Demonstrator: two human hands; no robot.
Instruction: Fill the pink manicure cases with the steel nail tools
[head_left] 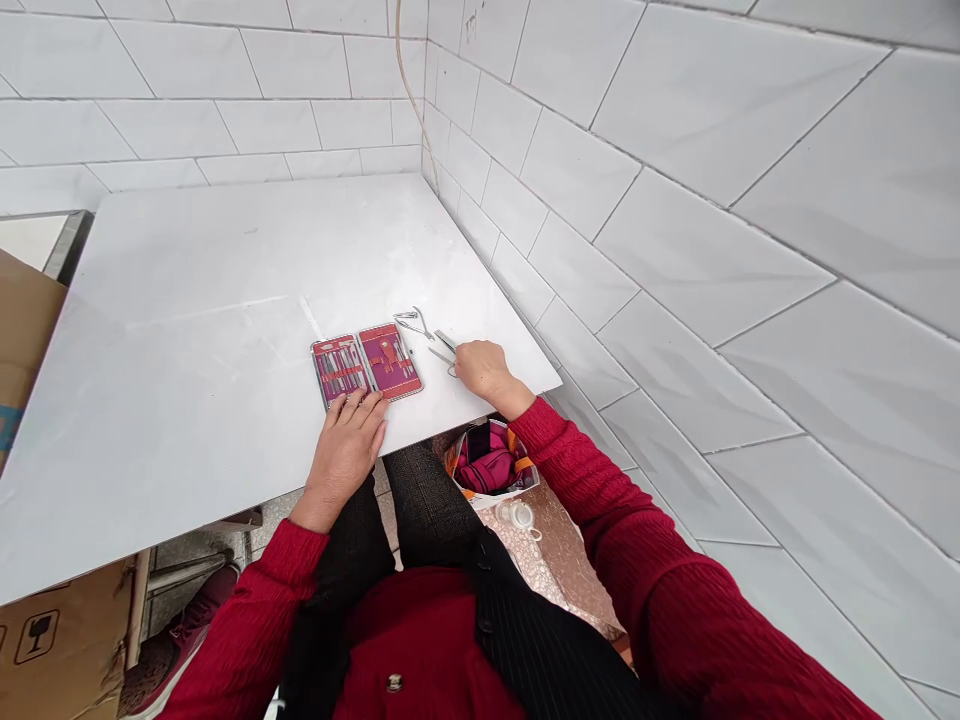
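Observation:
A manicure set case (390, 375) lies unfolded on the white table, with red trim and a purple lining. Slim metal tools (341, 370) fill its left half; the right half carries a few more under straps. My left hand (349, 445) rests on the case's near edge, fingers stretched out and holding nothing. To the right of the case, my right hand (484, 368) is closed, its fingertips hidden. A flat silver metal tool (445, 340) sticks out from its fingers. Small scissors (442, 357) lie against that hand, and cuticle nippers (415, 322) are just beyond the case.
The white table (187, 320) meets a tiled wall (555, 230) on the right. Below its front edge stands a bag (491, 465) with pink and dark contents, near a white plastic lid (519, 516). Cardboard boxes (60, 640) are at the left.

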